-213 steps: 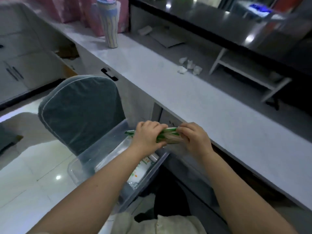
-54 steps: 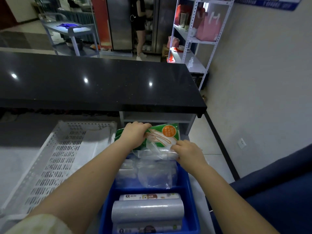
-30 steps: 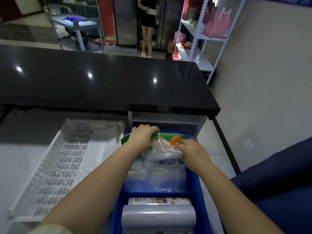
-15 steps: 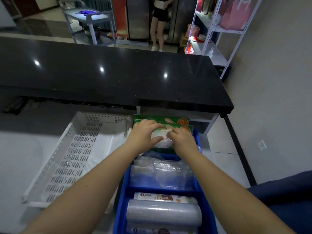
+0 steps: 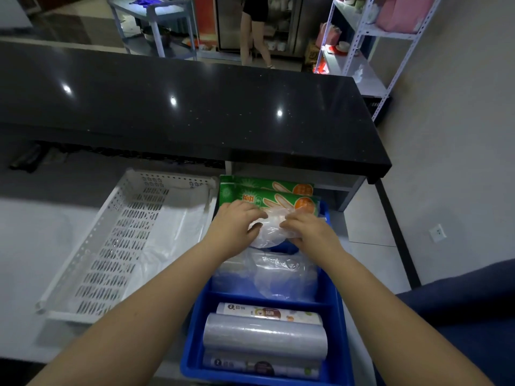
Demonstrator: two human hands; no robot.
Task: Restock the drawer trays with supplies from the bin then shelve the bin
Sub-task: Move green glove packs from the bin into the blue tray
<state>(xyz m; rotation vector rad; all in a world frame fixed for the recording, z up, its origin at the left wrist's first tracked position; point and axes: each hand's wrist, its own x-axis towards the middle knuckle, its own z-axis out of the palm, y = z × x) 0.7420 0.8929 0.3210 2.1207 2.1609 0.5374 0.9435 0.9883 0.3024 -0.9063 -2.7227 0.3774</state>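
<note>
At far left, a white perforated tray (image 5: 117,240) sits on the pale counter (image 5: 33,246) with a clear plastic sheet (image 5: 178,227) lying inside it. Just to its right is a blue divided tray (image 5: 338,316), where my left hand (image 5: 237,227) and right hand (image 5: 309,232) meet at the far compartment. The fingers of both hands are curled and clamped on the clear lower half of the front glove pack (image 5: 278,200), which stands on edge there. A second glove pack (image 5: 264,185) stands just behind it. The middle compartment holds crumpled clear bags (image 5: 278,274), and the near one holds plastic-wrap rolls (image 5: 264,339). A raised black counter (image 5: 195,112) runs across behind, and a dark blue seat (image 5: 459,316) is at the right edge.
</note>
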